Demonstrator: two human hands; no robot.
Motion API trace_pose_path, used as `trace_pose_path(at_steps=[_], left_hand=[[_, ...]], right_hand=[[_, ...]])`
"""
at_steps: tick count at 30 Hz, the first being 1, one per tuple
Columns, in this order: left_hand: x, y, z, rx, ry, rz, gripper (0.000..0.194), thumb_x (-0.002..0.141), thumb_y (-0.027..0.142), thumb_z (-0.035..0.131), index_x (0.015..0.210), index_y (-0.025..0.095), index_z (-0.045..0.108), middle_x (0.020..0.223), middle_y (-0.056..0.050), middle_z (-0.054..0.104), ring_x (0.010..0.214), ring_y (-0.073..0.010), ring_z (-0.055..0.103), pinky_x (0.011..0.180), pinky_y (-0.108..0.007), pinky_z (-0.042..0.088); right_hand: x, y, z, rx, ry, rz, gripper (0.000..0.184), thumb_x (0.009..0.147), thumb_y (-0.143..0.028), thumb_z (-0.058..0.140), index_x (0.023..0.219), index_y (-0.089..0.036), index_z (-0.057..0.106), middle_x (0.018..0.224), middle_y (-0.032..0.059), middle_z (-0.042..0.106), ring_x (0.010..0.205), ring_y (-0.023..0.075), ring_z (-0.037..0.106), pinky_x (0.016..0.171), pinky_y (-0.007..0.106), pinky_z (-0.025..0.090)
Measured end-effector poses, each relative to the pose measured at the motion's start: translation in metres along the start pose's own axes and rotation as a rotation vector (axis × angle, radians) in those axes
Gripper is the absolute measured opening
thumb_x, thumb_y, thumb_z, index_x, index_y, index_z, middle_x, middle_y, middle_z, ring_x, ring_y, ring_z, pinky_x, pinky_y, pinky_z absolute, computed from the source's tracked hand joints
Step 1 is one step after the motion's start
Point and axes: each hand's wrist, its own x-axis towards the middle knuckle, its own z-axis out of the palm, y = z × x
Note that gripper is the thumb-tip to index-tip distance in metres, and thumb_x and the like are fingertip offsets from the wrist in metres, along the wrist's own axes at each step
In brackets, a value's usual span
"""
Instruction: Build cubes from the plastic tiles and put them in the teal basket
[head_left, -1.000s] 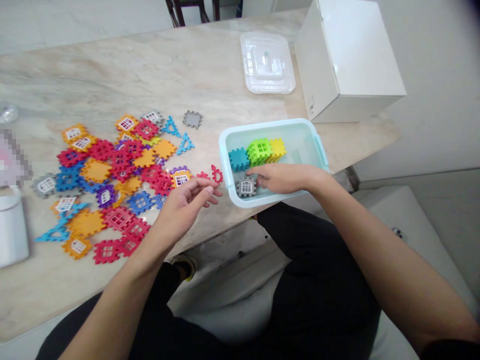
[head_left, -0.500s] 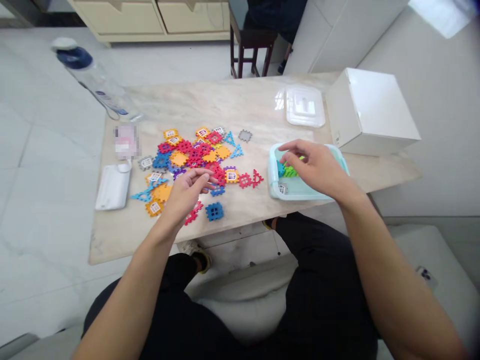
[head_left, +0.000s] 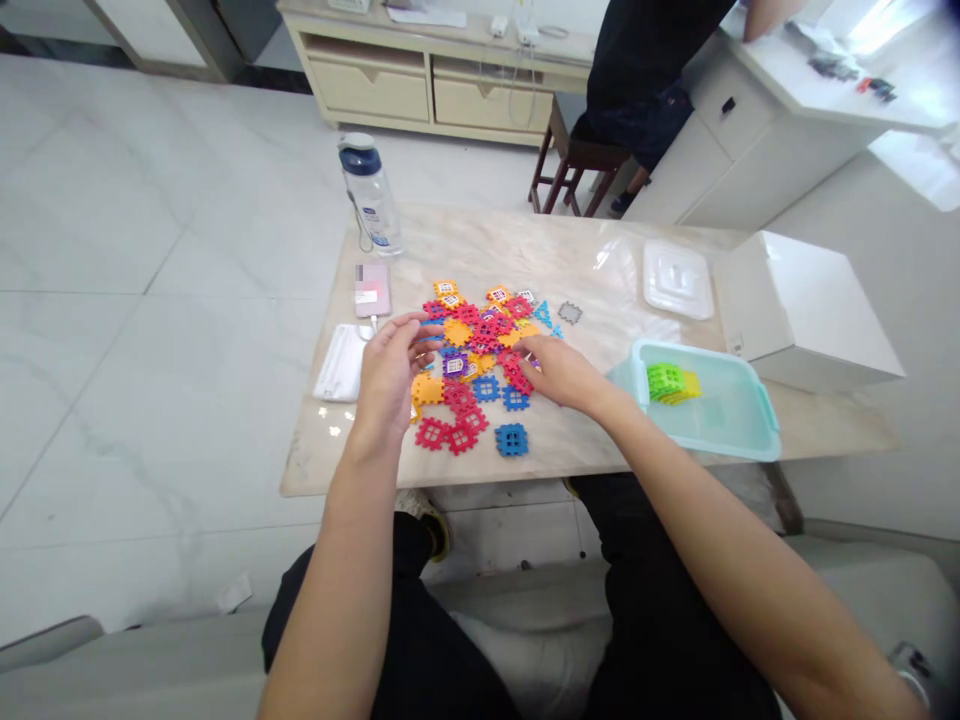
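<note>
**Bracketing the pile of toothed pieces (head_left: 484,330) from both sides, closing on nothing visible!**

Coming in over the left edge with the left hand (head_left: 386,365), pointing its fingers rightward at the pile, curving them loosely and well apart, gripping nothing visible. Reaching in from the opposite side with the right hand (head_left: 559,372), aiming leftward, parting thumb and fingers partway, again gripping nothing visible. Hovering or touching? Not managing to tell from here!

Sitting right by those right fingertips, and so lying nearer to the right hand: the red pieces (head_left: 517,376), running in a short slant from the far left towards the near right, roughly crosswise to the fingers. Lying on the near side of the pile, below the left hand and closer to it: more red pieces (head_left: 431,433). Resting nearest the body, just apart from the pile and a shade closer to the right fingertips: the blue piece (head_left: 511,440), looking square, offering no long axis. Lying out beyond the right hand: the grey piece (head_left: 570,313).

And over to the right, stretching its long side left to right beyond the right wrist: the pale blue tub (head_left: 766,425), holding green pieces (head_left: 664,382) and yellow pieces (head_left: 691,385) at its left end!
</note>
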Motion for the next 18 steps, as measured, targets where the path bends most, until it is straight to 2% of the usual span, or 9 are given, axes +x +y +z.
trace_pose_path(at_steps=[6, 10, 13, 16, 18], left_hand=[[-0.003, 0.031, -0.058, -0.181, 0.087, 0.015, 0.038, 0.092, 0.054, 0.075, 0.118, 0.028, 0.068, 0.104, -0.007, 0.082, 0.089, -0.0213, 0.077, 0.074, -0.033, 0.061], [-0.017, 0.046, -0.088, -0.241, 0.203, -0.017, 0.039, 0.095, 0.052, 0.074, 0.125, 0.028, 0.069, 0.100, -0.006, 0.081, 0.086, -0.0219, 0.075, 0.073, -0.034, 0.062], [-0.022, 0.049, -0.101, -0.304, 0.210, 0.006, 0.033, 0.093, 0.044, 0.077, 0.120, 0.027, 0.069, 0.097, -0.003, 0.079, 0.082, -0.0188, 0.073, 0.073, -0.032, 0.061], [-0.020, 0.049, -0.114, -0.323, 0.169, 0.045, 0.031, 0.090, 0.042, 0.081, 0.115, 0.027, 0.069, 0.093, -0.001, 0.077, 0.079, -0.0161, 0.072, 0.074, -0.030, 0.059], [-0.017, 0.049, -0.122, -0.302, 0.157, 0.074, 0.033, 0.090, 0.045, 0.081, 0.116, 0.027, 0.069, 0.091, 0.000, 0.075, 0.078, -0.0159, 0.071, 0.075, -0.030, 0.059]], right_hand=[[0.041, -0.031, 0.045, -0.075, 0.002, -0.101, 0.037, 0.110, -0.014, 0.050, 0.141, -0.010, 0.071, 0.144, 0.0202, 0.076, 0.135, 0.0293, 0.069, 0.119, 0.041, 0.050], [0.096, -0.068, 0.058, -0.093, 0.053, -0.253, 0.037, 0.114, -0.020, 0.049, 0.145, -0.015, 0.069, 0.150, 0.0177, 0.072, 0.144, 0.0289, 0.062, 0.127, 0.045, 0.045], [0.145, -0.095, 0.065, -0.163, -0.014, -0.352, 0.039, 0.115, -0.024, 0.053, 0.150, -0.013, 0.068, 0.152, 0.0198, 0.071, 0.144, 0.0310, 0.061, 0.130, 0.047, 0.042], [0.183, -0.112, 0.075, -0.240, -0.094, -0.313, 0.054, 0.110, -0.022, 0.065, 0.162, -0.011, 0.059, 0.160, 0.0225, 0.066, 0.144, 0.0332, 0.062, 0.126, 0.047, 0.044], [0.197, -0.118, 0.081, -0.284, -0.128, -0.265, 0.062, 0.107, -0.022, 0.069, 0.167, -0.013, 0.054, 0.157, 0.0224, 0.068, 0.141, 0.0336, 0.064, 0.122, 0.046, 0.047]])
